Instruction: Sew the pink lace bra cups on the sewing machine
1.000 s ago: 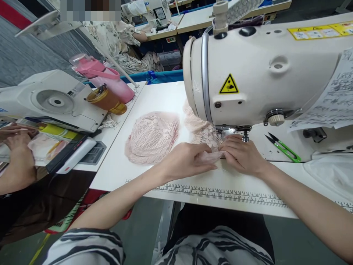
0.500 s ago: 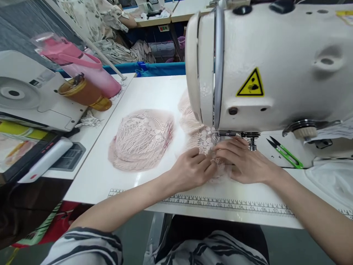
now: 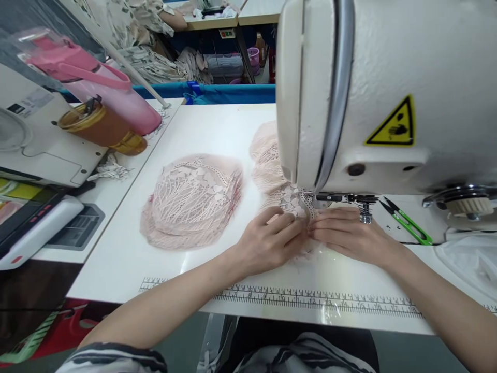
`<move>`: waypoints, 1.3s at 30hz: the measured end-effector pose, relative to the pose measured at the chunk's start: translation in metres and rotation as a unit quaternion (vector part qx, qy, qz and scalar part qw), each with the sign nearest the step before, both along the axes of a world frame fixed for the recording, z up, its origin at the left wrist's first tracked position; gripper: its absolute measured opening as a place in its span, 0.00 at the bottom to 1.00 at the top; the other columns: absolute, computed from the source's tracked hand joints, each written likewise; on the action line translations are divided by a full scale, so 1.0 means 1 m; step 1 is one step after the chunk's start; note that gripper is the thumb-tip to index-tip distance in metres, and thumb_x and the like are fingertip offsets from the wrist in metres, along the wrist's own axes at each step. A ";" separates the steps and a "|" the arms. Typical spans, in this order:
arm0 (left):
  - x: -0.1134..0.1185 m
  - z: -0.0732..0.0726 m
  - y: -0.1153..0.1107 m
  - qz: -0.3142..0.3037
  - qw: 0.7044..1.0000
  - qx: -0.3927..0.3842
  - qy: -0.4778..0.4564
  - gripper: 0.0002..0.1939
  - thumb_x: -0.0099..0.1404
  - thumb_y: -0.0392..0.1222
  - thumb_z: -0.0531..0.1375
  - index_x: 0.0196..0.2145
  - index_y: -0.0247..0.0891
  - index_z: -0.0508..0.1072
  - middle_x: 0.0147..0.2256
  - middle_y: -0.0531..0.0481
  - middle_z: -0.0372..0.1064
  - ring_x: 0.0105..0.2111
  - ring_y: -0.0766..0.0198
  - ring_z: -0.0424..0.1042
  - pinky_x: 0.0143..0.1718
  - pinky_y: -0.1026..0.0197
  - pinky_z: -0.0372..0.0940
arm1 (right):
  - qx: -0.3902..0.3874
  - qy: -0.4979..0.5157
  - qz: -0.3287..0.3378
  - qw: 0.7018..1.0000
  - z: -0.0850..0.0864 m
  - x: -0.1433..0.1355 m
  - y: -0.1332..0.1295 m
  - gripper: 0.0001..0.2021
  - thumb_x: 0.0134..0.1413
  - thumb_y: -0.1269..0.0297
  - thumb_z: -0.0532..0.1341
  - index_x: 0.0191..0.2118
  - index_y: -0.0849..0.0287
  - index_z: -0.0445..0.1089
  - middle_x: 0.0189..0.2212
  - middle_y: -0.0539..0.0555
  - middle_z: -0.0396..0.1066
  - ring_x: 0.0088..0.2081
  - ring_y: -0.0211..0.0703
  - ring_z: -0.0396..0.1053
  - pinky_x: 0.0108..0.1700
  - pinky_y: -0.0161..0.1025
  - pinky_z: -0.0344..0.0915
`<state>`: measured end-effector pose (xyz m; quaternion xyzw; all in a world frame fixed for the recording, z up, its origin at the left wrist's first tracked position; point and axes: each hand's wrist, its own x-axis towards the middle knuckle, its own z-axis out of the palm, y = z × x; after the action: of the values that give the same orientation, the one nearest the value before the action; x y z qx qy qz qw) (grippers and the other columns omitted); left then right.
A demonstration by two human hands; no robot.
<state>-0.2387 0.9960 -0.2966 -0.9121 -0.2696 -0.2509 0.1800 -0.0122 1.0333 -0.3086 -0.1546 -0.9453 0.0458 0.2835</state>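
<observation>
Lace piece (image 3: 289, 199): openwork pink cloth, matt. Lace stack (image 3: 192, 199) at 9 o'clock: the same cloth. Sewing machine (image 3: 388, 88): glossy cream enamel, metal fittings. Bench (image 3: 217, 129): smooth, white, slightly glossy. Bottle (image 3: 97, 85): glossy pink plastic.

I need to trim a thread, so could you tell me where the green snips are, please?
The green snips lie on the white table, right of the right hand, under the sewing machine.

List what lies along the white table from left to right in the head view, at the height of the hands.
Stack of pink lace pieces → left hand → right hand → green thread snips.
</observation>
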 end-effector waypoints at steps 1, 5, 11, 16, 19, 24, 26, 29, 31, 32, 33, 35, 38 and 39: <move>-0.001 -0.002 0.001 0.000 1.000 -0.025 0.001 0.06 0.66 0.32 0.58 0.40 0.33 0.74 0.42 0.46 0.76 0.41 0.60 0.74 0.43 0.55 0.69 | -0.005 0.003 -0.006 1.000 -0.001 0.000 0.000 0.10 0.64 0.73 0.54 0.40 0.55 0.72 0.35 0.48 0.76 0.41 0.37 0.73 0.47 0.38 0.73; -0.004 -0.012 0.003 0.020 0.989 -0.142 0.039 0.23 0.71 0.45 0.51 0.58 0.27 0.64 0.58 0.38 0.65 0.59 0.53 0.64 0.58 0.50 0.64 | -0.010 0.000 -0.034 0.999 -0.005 0.003 -0.003 0.11 0.64 0.73 0.54 0.41 0.55 0.73 0.35 0.49 0.76 0.39 0.36 0.73 0.42 0.34 0.73; -0.005 -0.018 0.002 0.038 0.983 -0.170 0.050 0.24 0.71 0.47 0.51 0.58 0.28 0.65 0.58 0.39 0.64 0.60 0.53 0.62 0.59 0.51 0.64 | -0.007 -0.006 -0.042 0.999 -0.007 0.003 -0.006 0.10 0.64 0.72 0.55 0.41 0.55 0.73 0.36 0.49 0.76 0.38 0.35 0.72 0.41 0.32 0.70; -0.006 -0.016 0.003 0.039 0.985 -0.164 0.048 0.23 0.70 0.44 0.52 0.57 0.29 0.66 0.58 0.40 0.65 0.59 0.54 0.64 0.58 0.51 0.65 | -0.002 -0.003 -0.045 0.999 -0.008 0.000 -0.006 0.11 0.64 0.72 0.54 0.41 0.56 0.73 0.35 0.50 0.76 0.38 0.36 0.72 0.41 0.33 0.70; -0.005 -0.016 0.004 0.037 0.986 -0.158 0.043 0.22 0.70 0.43 0.53 0.57 0.27 0.67 0.57 0.39 0.66 0.58 0.53 0.65 0.57 0.51 0.66 | 0.002 0.005 -0.048 0.999 -0.008 0.000 -0.007 0.10 0.64 0.73 0.54 0.40 0.56 0.73 0.35 0.50 0.76 0.39 0.36 0.72 0.42 0.33 0.70; -0.002 -0.015 0.004 0.040 0.986 -0.155 0.039 0.22 0.70 0.43 0.53 0.56 0.27 0.68 0.57 0.39 0.66 0.58 0.53 0.65 0.57 0.51 0.67 | -0.002 0.012 -0.042 0.999 -0.011 0.001 -0.005 0.09 0.63 0.73 0.55 0.40 0.56 0.72 0.36 0.50 0.75 0.39 0.37 0.72 0.42 0.34 0.70; -0.001 -0.015 0.004 0.042 0.986 -0.158 0.040 0.22 0.70 0.43 0.53 0.56 0.27 0.67 0.57 0.39 0.66 0.58 0.53 0.65 0.57 0.51 0.67 | 0.000 0.009 -0.046 0.999 -0.012 0.001 -0.004 0.09 0.63 0.73 0.55 0.40 0.56 0.72 0.35 0.50 0.76 0.39 0.37 0.73 0.42 0.35 0.71; 0.000 -0.016 0.004 0.048 0.985 -0.162 0.040 0.22 0.71 0.44 0.52 0.57 0.28 0.67 0.57 0.39 0.65 0.59 0.53 0.65 0.57 0.51 0.66 | 0.018 0.004 -0.058 0.998 -0.010 0.000 -0.002 0.09 0.64 0.72 0.54 0.39 0.57 0.71 0.34 0.49 0.76 0.38 0.36 0.73 0.39 0.34 0.71; 0.000 -0.016 0.004 0.051 0.985 -0.161 0.038 0.22 0.71 0.45 0.52 0.56 0.28 0.68 0.57 0.39 0.65 0.59 0.52 0.65 0.57 0.51 0.67 | 0.037 0.006 -0.059 0.998 -0.007 -0.002 -0.001 0.08 0.64 0.73 0.55 0.37 0.58 0.70 0.33 0.49 0.76 0.36 0.35 0.73 0.38 0.34 0.70; 0.000 -0.016 0.004 0.051 0.985 -0.160 0.037 0.22 0.71 0.46 0.52 0.56 0.28 0.68 0.57 0.39 0.65 0.59 0.52 0.65 0.56 0.51 0.67 | 0.047 0.007 -0.062 0.997 -0.006 -0.002 0.000 0.07 0.64 0.73 0.55 0.37 0.58 0.70 0.32 0.48 0.76 0.36 0.34 0.73 0.37 0.33 0.69; 0.001 -0.017 0.005 0.052 0.985 -0.159 0.038 0.22 0.71 0.46 0.53 0.56 0.29 0.68 0.57 0.39 0.65 0.59 0.52 0.65 0.56 0.51 0.67 | 0.059 0.009 -0.068 0.996 -0.005 -0.002 0.000 0.07 0.64 0.72 0.56 0.36 0.59 0.70 0.32 0.48 0.76 0.35 0.34 0.73 0.36 0.34 0.68; 0.001 -0.017 0.005 0.054 0.986 -0.156 0.040 0.22 0.71 0.46 0.53 0.56 0.29 0.68 0.57 0.39 0.65 0.58 0.52 0.65 0.55 0.51 0.68 | 0.085 0.008 -0.092 0.992 -0.003 -0.002 0.000 0.05 0.63 0.70 0.58 0.36 0.58 0.70 0.31 0.47 0.75 0.33 0.33 0.72 0.33 0.34 0.66; 0.004 -0.017 0.006 0.052 0.988 -0.140 0.033 0.21 0.72 0.45 0.52 0.56 0.29 0.68 0.56 0.39 0.67 0.58 0.52 0.66 0.55 0.51 0.69 | 0.115 -0.005 -0.129 0.985 -0.002 0.000 -0.001 0.05 0.64 0.68 0.57 0.36 0.56 0.69 0.29 0.45 0.75 0.27 0.32 0.68 0.30 0.35 0.62; 0.005 -0.017 0.006 0.050 0.989 -0.134 0.029 0.21 0.72 0.45 0.52 0.55 0.29 0.69 0.55 0.39 0.68 0.57 0.52 0.67 0.54 0.51 0.69 | 0.116 -0.014 -0.136 0.984 -0.002 0.000 0.000 0.06 0.64 0.67 0.57 0.36 0.55 0.69 0.28 0.45 0.74 0.27 0.32 0.67 0.31 0.36 0.61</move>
<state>-0.2341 1.0020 -0.3136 -0.9203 -0.3408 -0.1765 0.0762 -0.0118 1.0329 -0.3107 -0.2484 -0.9182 -0.1050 0.2902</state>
